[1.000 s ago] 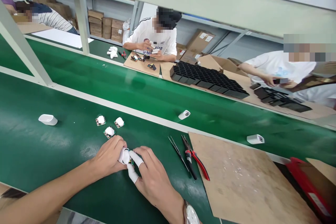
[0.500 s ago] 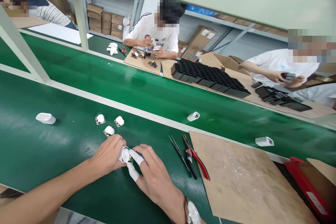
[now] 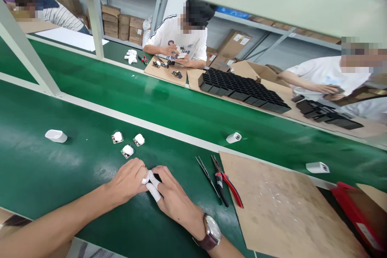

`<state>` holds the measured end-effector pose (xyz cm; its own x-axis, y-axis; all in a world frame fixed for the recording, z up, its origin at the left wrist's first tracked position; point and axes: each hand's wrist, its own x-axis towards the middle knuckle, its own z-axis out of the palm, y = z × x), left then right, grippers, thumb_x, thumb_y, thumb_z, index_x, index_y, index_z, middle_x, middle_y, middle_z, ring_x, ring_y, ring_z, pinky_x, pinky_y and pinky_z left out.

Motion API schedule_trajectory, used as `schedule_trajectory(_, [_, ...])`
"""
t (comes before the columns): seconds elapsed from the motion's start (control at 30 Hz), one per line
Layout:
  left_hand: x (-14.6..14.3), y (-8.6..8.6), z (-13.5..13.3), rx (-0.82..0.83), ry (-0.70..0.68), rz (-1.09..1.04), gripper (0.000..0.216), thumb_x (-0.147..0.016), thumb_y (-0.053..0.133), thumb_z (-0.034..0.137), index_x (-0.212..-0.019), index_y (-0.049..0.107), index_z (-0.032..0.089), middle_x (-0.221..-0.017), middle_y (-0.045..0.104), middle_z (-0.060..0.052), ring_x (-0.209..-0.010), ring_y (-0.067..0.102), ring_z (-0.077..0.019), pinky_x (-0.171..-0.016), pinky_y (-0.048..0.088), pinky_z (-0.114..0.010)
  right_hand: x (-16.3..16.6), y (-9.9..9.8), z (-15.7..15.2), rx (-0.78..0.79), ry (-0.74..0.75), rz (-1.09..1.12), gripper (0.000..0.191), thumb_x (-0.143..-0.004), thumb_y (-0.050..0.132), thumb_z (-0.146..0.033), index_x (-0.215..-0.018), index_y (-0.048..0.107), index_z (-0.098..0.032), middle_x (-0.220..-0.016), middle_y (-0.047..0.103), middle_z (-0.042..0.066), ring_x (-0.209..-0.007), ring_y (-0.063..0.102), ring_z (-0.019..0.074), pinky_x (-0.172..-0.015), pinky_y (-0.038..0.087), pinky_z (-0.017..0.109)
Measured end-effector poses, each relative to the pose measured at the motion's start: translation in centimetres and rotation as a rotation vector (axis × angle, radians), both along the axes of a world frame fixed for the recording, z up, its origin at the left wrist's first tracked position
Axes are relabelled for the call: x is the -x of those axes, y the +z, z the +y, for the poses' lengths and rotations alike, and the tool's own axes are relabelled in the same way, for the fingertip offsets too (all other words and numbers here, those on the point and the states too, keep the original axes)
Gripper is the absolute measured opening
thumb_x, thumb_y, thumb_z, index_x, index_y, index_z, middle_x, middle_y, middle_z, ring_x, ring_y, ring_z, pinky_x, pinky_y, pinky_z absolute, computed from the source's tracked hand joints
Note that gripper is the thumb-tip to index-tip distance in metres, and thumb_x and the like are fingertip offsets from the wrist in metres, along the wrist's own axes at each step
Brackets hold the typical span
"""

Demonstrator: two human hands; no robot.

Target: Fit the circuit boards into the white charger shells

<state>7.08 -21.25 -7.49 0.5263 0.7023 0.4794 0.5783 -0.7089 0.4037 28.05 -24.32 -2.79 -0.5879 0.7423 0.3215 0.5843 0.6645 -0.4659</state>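
My left hand is closed around a small white plastic casing, mostly covered by the fingers. White finger cots cover the thumb and index finger of my right hand, which pinch together at the casing's open end. The circuit board they were holding there is now hidden between the fingers and the casing. Just beyond my hands lie three small circuit boards, a left one, a right one and a near one, each topped with a white pad. Farther left lies another white casing.
Tweezers and red-and-black pliers lie right of my hands, beside a cardboard sheet and a red bin. Two white casings sit on the green belt. Co-workers handle parts across it.
My right fingers have closed in against the casing, and the circuit board between them is no longer visible. The two casings on the belt have shifted right.
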Motion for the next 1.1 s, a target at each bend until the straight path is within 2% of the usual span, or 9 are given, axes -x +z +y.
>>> schedule_trajectory(0.1, [0.2,-0.1,0.0,0.057,0.006,0.008,0.019,-0.096,0.069,0.034,-0.099,0.055,0.022,-0.093,0.058,-0.003,-0.078,0.061,-0.0204,-0.066,0.052,-0.032,-0.4,-1.2,-0.1,0.092,-0.029,0.143,0.033,-0.103,0.056,-0.018,-0.136,0.055,-0.021,-0.128,0.060,0.014,-0.121,0.057,0.0273,-0.099,0.059,0.050])
schedule_trajectory(0.2, [0.7,0.9,0.1,0.197,-0.014,0.095,0.056,-0.087,0.080,0.036,-0.133,0.051,0.022,-0.118,0.061,-0.008,-0.101,0.066,-0.0263,-0.076,0.058,-0.036,-0.5,-1.6,-0.4,0.085,-0.067,0.092,0.060,-0.099,0.068,-0.028,-0.152,0.042,-0.020,-0.142,0.056,0.017,-0.135,0.051,0.0325,-0.109,0.053,0.058])
schedule_trajectory(0.27, [1.0,1.9,0.3,0.256,-0.040,0.141,0.060,-0.086,0.082,0.036,-0.136,0.051,0.022,-0.121,0.062,-0.009,-0.109,0.065,-0.0295,-0.083,0.059,-0.040,-0.6,-1.7,-0.5,0.070,-0.057,0.061,0.068,-0.097,0.071,-0.029,-0.156,0.038,-0.020,-0.145,0.056,0.018,-0.138,0.050,0.0337,-0.111,0.052,0.060])
schedule_trajectory(0.37, [1.3,3.0,0.5,0.334,-0.111,0.069,0.043,-0.094,0.076,0.033,-0.131,0.055,0.023,-0.122,0.065,-0.009,-0.111,0.064,-0.0272,-0.093,0.058,-0.040,-0.9,-1.3,-0.5,0.048,-0.050,0.150,0.058,-0.099,0.068,-0.023,-0.152,0.043,-0.024,-0.140,0.059,0.015,-0.131,0.056,0.0291,-0.106,0.057,0.053])
schedule_trajectory(0.43, [1.3,3.3,0.6,0.391,-0.158,-0.029,0.046,-0.096,0.073,0.029,-0.136,0.052,0.024,-0.127,0.064,-0.009,-0.109,0.065,-0.0236,-0.094,0.057,-0.037,-1.1,-0.8,-0.6,0.004,-0.063,0.201,0.051,-0.100,0.067,-0.022,-0.148,0.048,-0.025,-0.137,0.060,0.014,-0.126,0.059,0.0278,-0.102,0.059,0.051])
schedule_trajectory(0.5, [1.3,3.3,0.8,0.433,-0.180,-0.103,0.048,-0.095,0.073,0.026,-0.138,0.053,0.025,-0.127,0.065,-0.008,-0.103,0.066,-0.0208,-0.090,0.057,-0.033,-1.3,-0.2,-0.7,-0.056,-0.071,0.193,0.046,-0.101,0.066,-0.023,-0.144,0.051,-0.025,-0.134,0.061,0.014,-0.123,0.060,0.0281,-0.100,0.060,0.051])
schedule_trajectory(0.7, [1.3,3.4,1.3,0.593,-0.134,-0.177,0.036,-0.089,0.077,0.033,-0.122,0.064,0.025,-0.093,0.063,0.000,-0.075,0.058,-0.0148,-0.067,0.050,-0.025,-0.4,0.1,-0.7,-0.271,-0.064,0.117,0.028,-0.100,0.062,-0.013,-0.127,0.061,-0.018,-0.131,0.063,0.017,-0.119,0.060,0.0305,-0.096,0.059,0.052])
schedule_trajectory(0.9, [2.3,3.3,1.9,0.746,-0.120,-0.199,0.038,-0.085,0.074,0.027,-0.121,0.062,0.024,-0.086,0.062,0.003,-0.076,0.058,-0.0153,-0.069,0.048,-0.026,1.4,-0.8,0.5,-0.284,-0.030,0.025,0.032,-0.101,0.059,-0.015,-0.133,0.060,-0.018,-0.128,0.068,0.015,-0.115,0.061,0.0301,-0.094,0.057,0.053])
schedule_trajectory(1.1, [2.4,3.4,2.0,0.739,-0.133,-0.206,0.033,-0.084,0.073,0.028,-0.115,0.063,0.022,-0.083,0.061,0.004,-0.073,0.058,-0.0147,-0.067,0.047,-0.025,1.5,-0.2,2.2,-0.239,0.025,0.095,0.031,-0.102,0.061,-0.025,-0.133,0.061,-0.021,-0.122,0.067,0.013,-0.112,0.061,0.0275,-0.092,0.057,0.048])
